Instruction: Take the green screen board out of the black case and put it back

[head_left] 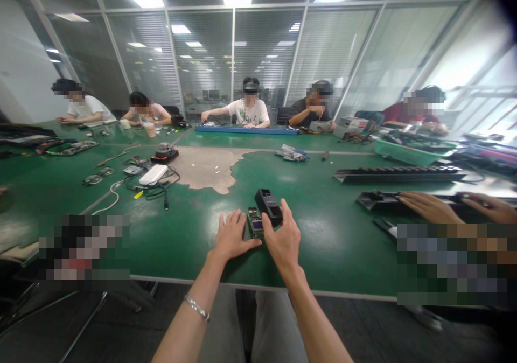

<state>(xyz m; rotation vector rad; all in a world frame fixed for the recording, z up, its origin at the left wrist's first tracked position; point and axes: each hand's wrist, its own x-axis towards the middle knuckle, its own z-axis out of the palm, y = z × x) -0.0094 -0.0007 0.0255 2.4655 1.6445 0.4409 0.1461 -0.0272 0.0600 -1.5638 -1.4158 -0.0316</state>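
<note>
Resting my left hand (231, 236), fingers spread, beside the circuit board (255, 225) on the desk (331, 244), I curve my right hand (284, 239) round the black case (270, 206), gripping or not I cannot tell, and judge both light and stiff, the fragile board best held by its edges.

Left hand (233, 235): palm down, fingers spread
Right hand (283, 240): thumb and fingers parted
Forearms (186, 325): across near edge of tabletop (331, 260)
</note>
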